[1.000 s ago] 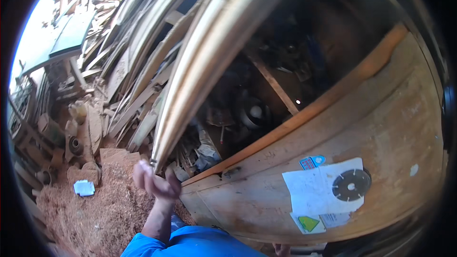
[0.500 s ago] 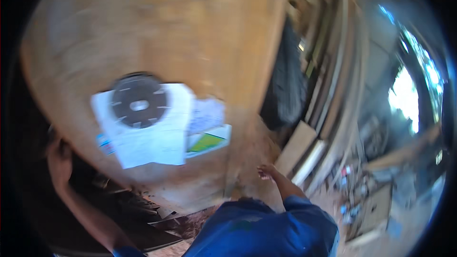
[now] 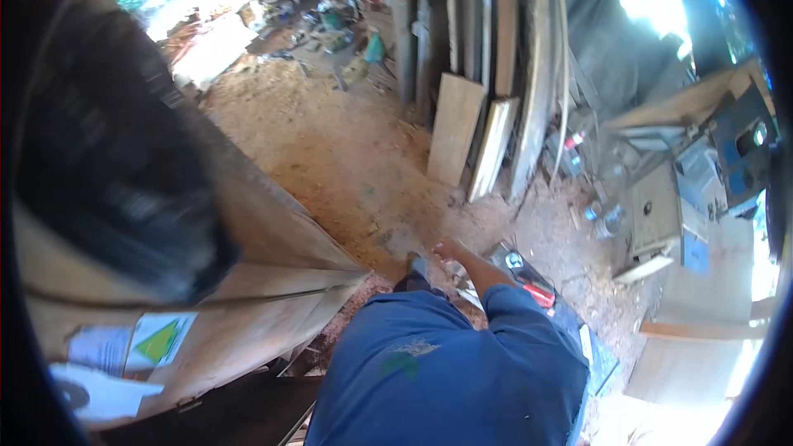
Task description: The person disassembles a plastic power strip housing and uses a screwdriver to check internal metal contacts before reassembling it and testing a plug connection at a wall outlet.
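Observation:
My right hand [image 3: 448, 249] hangs low in front of my body, above the dusty floor [image 3: 330, 157] and close to my shoe [image 3: 416, 264]. It is small and smeared, so its fingers cannot be made out, and no held thing shows. My left hand is out of the picture. At the lower left, white paper sheets [image 3: 107, 392] lie on the wooden table [image 3: 248, 314], with part of a dark round disc [image 3: 73, 396] on them. A card with a green triangle [image 3: 161, 341] lies beside the sheets.
A large black sheet or bag [image 3: 107, 157] covers the table's far left part. Long boards [image 3: 504, 33] lean upright ahead, with a short plank [image 3: 456, 128] before them. Tools with a red part [image 3: 539, 295] lie at my right; a wooden box [image 3: 657, 206] stands farther right.
My view has swung to the right. The table, papers and disc have shifted to the lower left, and my left hand has gone out of the picture. My right arm still hangs low.

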### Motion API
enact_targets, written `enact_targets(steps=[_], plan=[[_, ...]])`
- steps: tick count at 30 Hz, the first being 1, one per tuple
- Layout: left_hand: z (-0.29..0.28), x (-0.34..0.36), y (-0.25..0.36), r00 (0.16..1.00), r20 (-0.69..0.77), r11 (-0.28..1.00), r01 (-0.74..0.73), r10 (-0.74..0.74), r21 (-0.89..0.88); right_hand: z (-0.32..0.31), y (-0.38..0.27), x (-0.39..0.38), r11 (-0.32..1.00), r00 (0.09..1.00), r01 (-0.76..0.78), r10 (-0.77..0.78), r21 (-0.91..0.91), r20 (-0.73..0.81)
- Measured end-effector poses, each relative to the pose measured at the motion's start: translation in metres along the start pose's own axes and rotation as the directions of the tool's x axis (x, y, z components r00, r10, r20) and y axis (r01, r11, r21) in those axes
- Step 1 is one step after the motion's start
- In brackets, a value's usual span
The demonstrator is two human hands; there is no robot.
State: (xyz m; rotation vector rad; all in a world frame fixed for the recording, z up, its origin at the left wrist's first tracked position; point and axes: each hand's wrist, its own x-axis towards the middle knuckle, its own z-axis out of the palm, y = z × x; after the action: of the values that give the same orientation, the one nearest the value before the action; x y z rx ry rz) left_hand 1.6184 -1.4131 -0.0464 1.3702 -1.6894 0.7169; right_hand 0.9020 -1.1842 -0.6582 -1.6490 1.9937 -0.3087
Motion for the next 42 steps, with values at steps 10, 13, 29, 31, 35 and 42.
enact_targets(steps=[10,13,29,31,35,42], plan=[[0.178,-0.161,0.295,0.569,0.815,0.843,0.382,0.109,-0.380,-0.071,0.054,-0.011,0.900,0.924,-0.377,0.382,0.221,0.019],[0.205,-0.182,0.338,0.378,0.912,0.813,0.474,0.159,-0.338,-0.057,0.056,-0.014,0.869,0.887,-0.459,0.462,0.185,0.032],[0.385,-0.261,0.540,-0.301,0.834,0.766,0.610,0.463,-0.205,-0.176,0.035,-0.025,0.702,0.830,-0.446,0.556,0.555,-0.036],[0.412,-0.273,0.583,-0.357,0.777,0.765,0.600,0.518,-0.234,-0.222,0.033,-0.010,0.634,0.845,-0.403,0.534,0.660,0.003],[0.460,-0.285,0.724,-0.437,0.580,0.710,0.576,0.687,-0.406,-0.293,0.044,-0.005,0.671,0.857,-0.251,0.489,0.698,-0.161],[0.460,-0.357,0.945,-0.122,-0.141,-0.012,0.714,0.983,-0.700,-0.324,0.109,-0.029,0.639,0.520,-0.429,0.753,0.639,-0.404]])
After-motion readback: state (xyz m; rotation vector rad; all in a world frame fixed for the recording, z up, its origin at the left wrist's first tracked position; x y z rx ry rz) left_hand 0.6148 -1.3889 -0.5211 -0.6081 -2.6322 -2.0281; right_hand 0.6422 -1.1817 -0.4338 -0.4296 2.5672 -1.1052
